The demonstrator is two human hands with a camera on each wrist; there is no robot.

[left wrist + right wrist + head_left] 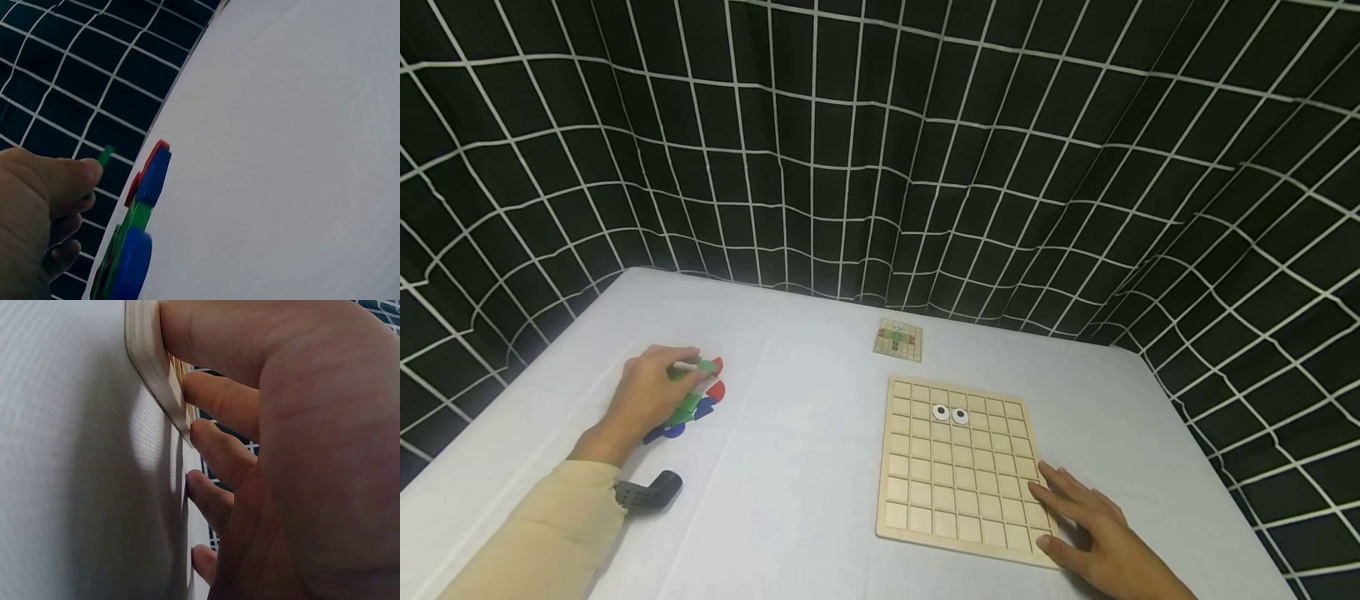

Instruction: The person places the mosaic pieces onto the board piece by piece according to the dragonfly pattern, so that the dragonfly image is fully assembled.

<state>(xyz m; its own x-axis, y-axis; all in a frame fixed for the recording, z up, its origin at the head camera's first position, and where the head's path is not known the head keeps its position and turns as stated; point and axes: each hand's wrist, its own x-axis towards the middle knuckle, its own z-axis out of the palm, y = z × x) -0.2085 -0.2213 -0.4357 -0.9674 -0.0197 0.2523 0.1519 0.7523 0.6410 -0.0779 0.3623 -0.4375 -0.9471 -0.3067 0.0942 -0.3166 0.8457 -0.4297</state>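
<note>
My left hand (649, 390) is at the left of the table, pinching a small green piece (107, 155) between thumb and fingertips above a pile of flat pieces. The pile holds red pieces (717, 392), blue pieces (675, 431) and green pieces (681, 413); my hand partly covers it. At the right, my right hand (1093, 521) rests on the right edge of a square wooden grid board (955, 500), fingers spread. In the right wrist view the thumb and some fingertips touch the board's rim. Two round eye pieces (960, 416) sit side by side in the board's upper cells.
Behind the board lies a small square card (898, 340) printed with a grid and a green-and-brown figure with eyes. A white cloth (797, 433) covers the table. Black curtains with white grid lines (865, 150) surround its far sides. A dark device (651, 493) is at my left wrist.
</note>
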